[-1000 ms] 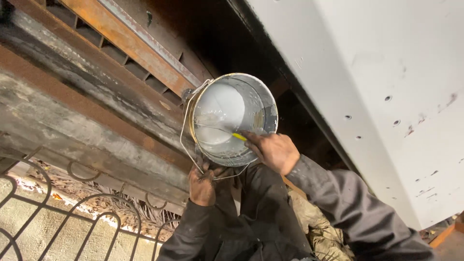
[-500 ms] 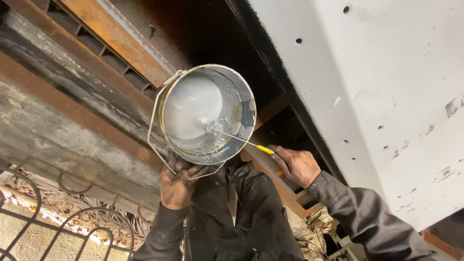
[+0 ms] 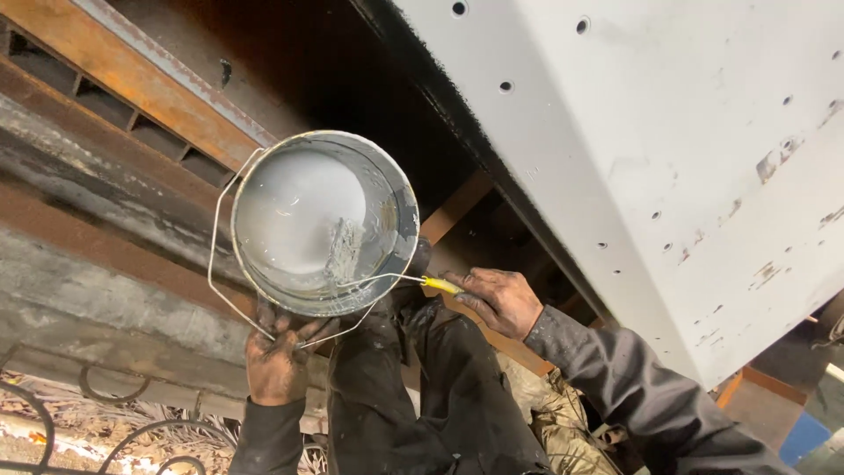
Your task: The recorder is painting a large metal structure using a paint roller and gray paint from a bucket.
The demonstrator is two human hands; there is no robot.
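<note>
My left hand (image 3: pixel 280 359) grips the bottom edge of a round metal paint bucket (image 3: pixel 397 198) with a thin wire handle; the bucket holds pale grey paint. My right hand (image 3: pixel 501 301) holds the yellow handle of a small paint roller (image 3: pixel 438 284). Its wire frame reaches over the bucket's rim, and the roller head (image 3: pixel 345 251) rests inside against the paint. Both hands are smeared dark. My dark trousers show below the bucket.
A large white-painted metal panel (image 3: pixel 686 167) with small holes fills the right side. Rusty steel beams (image 3: pixel 149 88) run across the upper left. A curled iron railing (image 3: pixel 97 431) lies at the bottom left. A dark gap runs between panel and beams.
My right hand has drawn back from the bucket rim, and the roller now dips into the paint. The bucket has shifted left in view and the white panel fills more of the frame.
</note>
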